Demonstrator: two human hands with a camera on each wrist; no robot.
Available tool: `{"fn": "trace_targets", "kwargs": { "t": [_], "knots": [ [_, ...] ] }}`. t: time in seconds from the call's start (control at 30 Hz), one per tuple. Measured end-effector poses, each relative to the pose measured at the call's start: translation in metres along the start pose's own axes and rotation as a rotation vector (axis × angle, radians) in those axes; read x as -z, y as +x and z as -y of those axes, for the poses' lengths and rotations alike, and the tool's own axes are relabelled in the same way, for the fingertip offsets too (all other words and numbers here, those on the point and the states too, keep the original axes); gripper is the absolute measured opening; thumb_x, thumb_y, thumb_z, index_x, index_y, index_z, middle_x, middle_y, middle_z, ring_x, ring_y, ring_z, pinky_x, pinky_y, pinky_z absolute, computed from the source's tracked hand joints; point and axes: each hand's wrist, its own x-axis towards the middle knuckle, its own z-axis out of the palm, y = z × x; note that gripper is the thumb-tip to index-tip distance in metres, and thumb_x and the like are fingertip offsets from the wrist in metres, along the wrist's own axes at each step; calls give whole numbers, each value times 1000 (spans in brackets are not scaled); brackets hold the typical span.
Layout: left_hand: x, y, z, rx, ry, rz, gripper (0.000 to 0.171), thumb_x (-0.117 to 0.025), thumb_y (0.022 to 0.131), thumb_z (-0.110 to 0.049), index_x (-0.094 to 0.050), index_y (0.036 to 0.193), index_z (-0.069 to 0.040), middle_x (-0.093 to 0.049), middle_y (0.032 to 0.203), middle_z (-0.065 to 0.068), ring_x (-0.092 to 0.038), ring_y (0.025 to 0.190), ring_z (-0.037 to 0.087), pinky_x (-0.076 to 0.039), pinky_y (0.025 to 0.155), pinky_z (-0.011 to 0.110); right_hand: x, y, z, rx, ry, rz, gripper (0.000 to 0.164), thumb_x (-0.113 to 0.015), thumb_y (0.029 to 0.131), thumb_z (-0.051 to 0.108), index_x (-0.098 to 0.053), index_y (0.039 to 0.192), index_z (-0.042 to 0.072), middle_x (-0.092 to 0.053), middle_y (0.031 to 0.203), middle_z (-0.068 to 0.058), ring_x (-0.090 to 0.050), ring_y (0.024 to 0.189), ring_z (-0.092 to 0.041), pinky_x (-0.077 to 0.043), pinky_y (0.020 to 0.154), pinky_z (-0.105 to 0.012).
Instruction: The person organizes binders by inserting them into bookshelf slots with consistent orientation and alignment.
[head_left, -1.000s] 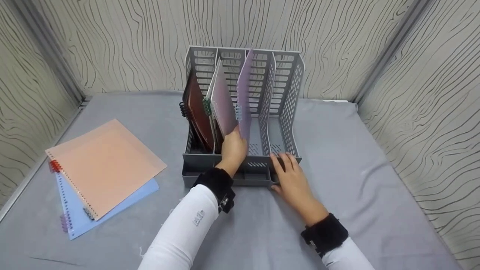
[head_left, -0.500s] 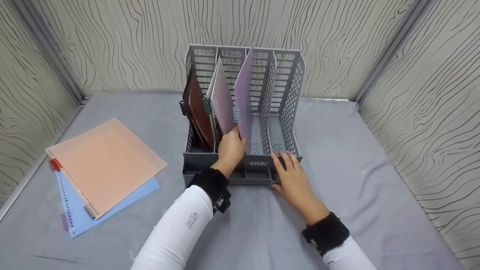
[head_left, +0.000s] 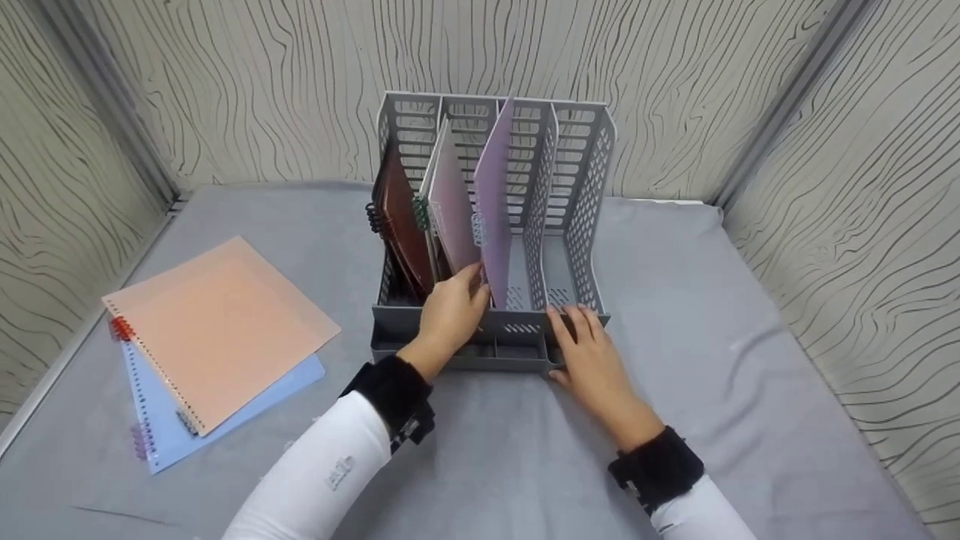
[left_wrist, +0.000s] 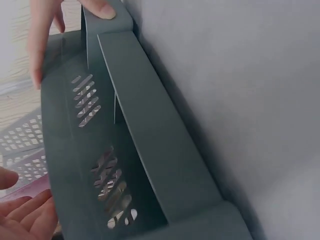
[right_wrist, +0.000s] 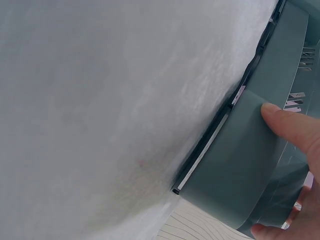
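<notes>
- Because the peach notebook (head_left: pixel 225 330) lies over the blue notebook (head_left: pixel 169 444) at your left, expect their smooth, thin covers to slide on each other; lift them by the edges, clear of the punched holes and small coils.
- Beneath everything, the gray cloth (head_left: pixel 510 465) looks soft and matte, with faint wrinkles at your right.
- Your right hand (head_left: pixel 598 371) grasps the front of the gray organizer (head_left: pixel 517 318), thumb on the outer wall of the front trough (left_wrist: pixel 155 125), fingers over the lip. The molded plastic looks stiff, smooth and light enough to shift on cloth, so this is a sensible place to brace it.
- Your left hand (head_left: pixel 452 307) looks released: thumb and fingers stand apart beside the lower near edge of the purple notebook (head_left: pixel 496 202). Whether a fingertip touches it, you cannot tell.
- That purple notebook stands nearly upright in the organizer, tilted slightly, along the middle divider; which side of it is hidden. It is probably light, springy and slick; pinch the flat cover below the clear coil (head_left: pixel 478 229), since the coil could catch or bend.
- Left of it lean the pale pink notebook (head_left: pixel 454 202) and the brown notebook (head_left: pixel 405 217), the latter glossier and darker.
- Farther back, you face slotted plastic, then wall panels (head_left: pixel 300 90) with wavy wood-grain lines.
</notes>
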Motion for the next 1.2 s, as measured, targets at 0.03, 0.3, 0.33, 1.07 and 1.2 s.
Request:
{"fn": "trace_targets", "kwargs": {
  "t": [0.03,0.3,0.33,1.07,1.2],
  "knots": [
    [3,-3,2,-10,-11,9,38,-54,94,-19,-54,130,-5,-67,109,9,-65,87,22,-51,76,37,0,0,0,-5,6,3,96,-86,63,23,-35,142,3,-36,135,-22,-30,127,-41,-33,100,-51],
    [26,-25,25,-31,-54,60,36,-54,94,-17,-55,128,-5,-63,117,10,-60,106,20,-47,87,37,1,-1,-1,-21,21,24,97,-86,64,23,-33,143,4,-35,137,-23,-29,128,-41,-29,103,-51],
    [28,-28,28,-34,-57,59,36,-55,94,-17,-56,128,-5,-63,117,10,-59,107,20,-47,88,37,0,-1,-1,-21,23,26,97,-86,64,23,-33,143,4,-35,137,-23,-28,128,-41,-29,103,-51],
    [137,-75,135,67,14,-47,31,-53,94,-10,-57,119,6,-59,117,24,-56,108,37,-44,90,47,0,1,1,-4,20,35,95,-85,66,24,-32,143,4,-35,136,-23,-29,128,-41,-30,101,-52],
    [162,-80,156,167,23,-51,34,-49,96,-12,-53,122,8,-55,121,28,-52,112,41,-41,93,49,1,2,0,-16,32,39,95,-85,66,23,-33,143,4,-35,136,-23,-28,128,-42,-28,103,-52]
  ]
}}
